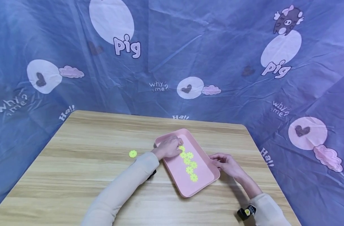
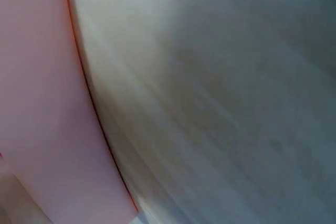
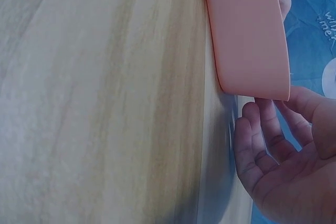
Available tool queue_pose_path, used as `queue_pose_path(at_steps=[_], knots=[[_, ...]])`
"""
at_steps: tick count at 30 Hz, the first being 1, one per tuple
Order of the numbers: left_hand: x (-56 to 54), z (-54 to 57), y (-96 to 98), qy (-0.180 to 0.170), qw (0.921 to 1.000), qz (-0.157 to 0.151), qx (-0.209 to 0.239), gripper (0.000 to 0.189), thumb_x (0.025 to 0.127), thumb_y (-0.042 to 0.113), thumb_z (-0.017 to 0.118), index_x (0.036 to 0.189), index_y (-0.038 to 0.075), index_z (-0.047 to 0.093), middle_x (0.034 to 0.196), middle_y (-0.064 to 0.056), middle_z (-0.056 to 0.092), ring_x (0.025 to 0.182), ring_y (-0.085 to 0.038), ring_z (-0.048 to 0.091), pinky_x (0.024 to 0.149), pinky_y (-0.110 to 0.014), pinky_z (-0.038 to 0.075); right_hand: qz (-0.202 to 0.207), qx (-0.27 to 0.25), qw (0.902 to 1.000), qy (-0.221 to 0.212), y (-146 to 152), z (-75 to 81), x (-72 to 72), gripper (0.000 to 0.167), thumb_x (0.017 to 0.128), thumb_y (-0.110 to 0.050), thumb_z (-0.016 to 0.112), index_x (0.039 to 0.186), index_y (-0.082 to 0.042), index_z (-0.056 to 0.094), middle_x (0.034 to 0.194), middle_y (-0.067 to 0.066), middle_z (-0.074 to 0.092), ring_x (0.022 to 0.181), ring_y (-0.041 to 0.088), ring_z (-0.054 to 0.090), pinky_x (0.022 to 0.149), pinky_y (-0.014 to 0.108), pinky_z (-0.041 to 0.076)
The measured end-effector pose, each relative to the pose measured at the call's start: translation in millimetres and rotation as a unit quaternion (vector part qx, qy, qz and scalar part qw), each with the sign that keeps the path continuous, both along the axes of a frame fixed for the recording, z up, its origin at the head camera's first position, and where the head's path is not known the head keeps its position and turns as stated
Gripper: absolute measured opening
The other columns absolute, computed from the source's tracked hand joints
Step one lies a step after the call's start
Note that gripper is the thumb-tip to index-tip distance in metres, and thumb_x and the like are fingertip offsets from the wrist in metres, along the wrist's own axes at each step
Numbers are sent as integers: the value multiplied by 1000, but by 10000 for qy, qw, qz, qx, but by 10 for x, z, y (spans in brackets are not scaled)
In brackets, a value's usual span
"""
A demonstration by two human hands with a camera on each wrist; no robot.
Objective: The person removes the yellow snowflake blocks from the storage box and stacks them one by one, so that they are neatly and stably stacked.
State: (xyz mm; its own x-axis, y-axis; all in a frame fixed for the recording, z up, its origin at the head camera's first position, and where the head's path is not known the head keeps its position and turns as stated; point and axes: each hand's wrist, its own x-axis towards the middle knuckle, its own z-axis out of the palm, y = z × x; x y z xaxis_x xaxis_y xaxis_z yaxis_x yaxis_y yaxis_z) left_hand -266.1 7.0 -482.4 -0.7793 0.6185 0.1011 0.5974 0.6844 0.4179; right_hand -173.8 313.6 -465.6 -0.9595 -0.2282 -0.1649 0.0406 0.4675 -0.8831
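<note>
Pink rectangular tray [image 1: 180, 179] on a wood-grain table [image 1: 98, 138]. Seven yellow-green flower-shaped pieces [image 1: 190, 170] lie on its floor in an irregular chain; an eighth flower piece [image 1: 133, 153] rests outside, to the left. The left hand [image 1: 170, 147] reaches inside, fingers bent at the farthest piece; whether they pinch it cannot be told. The right hand [image 1: 227, 164] grips the tray's right wall.

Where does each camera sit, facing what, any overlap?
Head: on the head, facing forward and down at table, pink tray, blue cloth; left hand, right hand and sleeves show.
Left wrist: worn there, facing tray and table; no hand clearly visible.
Right wrist: worn there, facing tray and table; right hand shows, maybe left.
Head and right wrist share the right hand.
</note>
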Motion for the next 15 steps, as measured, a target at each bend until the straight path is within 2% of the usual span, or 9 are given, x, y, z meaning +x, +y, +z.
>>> queue_pose_path(at_steps=[4, 8, 11, 15], knots=[[6, 6, 3, 40, 10000, 3, -51, 34, 96, 25, 74, 124, 6, 72, 113, -9, 72, 109, -23, 64, 108, -37, 49, -2, -3, 10000, 5, -17, -1, 0, 36, 101, -9, 67, 130, 13, 64, 103, 0, 76, 82, 2, 63, 67, 20, 53], [11, 8, -4, 28, 10000, -11, -14, 29, 95, 24, 74, 119, 7, 74, 104, -7, 70, 102, -21, 60, 103, -37, 48, -95, -3, 9999, -56, -28, -7, 5, 36, 101, -10, 67, 130, 12, 65, 98, -9, 75, 81, 2, 63, 66, 20, 53], [19, 1, -13, 72, 10000, -57, -5, 26, 95, 24, 73, 116, 8, 75, 99, -6, 68, 98, -20, 58, 99, -37, 48, -117, 14, 9999, -73, -23, -7, 9, 36, 101, -10, 68, 129, 12, 65, 97, -9, 74, 80, 2, 63, 66, 20, 53], [26, -4, -24, 61, 10000, -42, -3, 23, 96, 22, 72, 114, 9, 75, 100, -6, 68, 99, -20, 58, 100, -37, 48, -122, 9, 9999, -84, -24, -10, 11, 36, 101, -10, 68, 129, 12, 65, 96, -9, 74, 80, 2, 63, 66, 20, 53]])
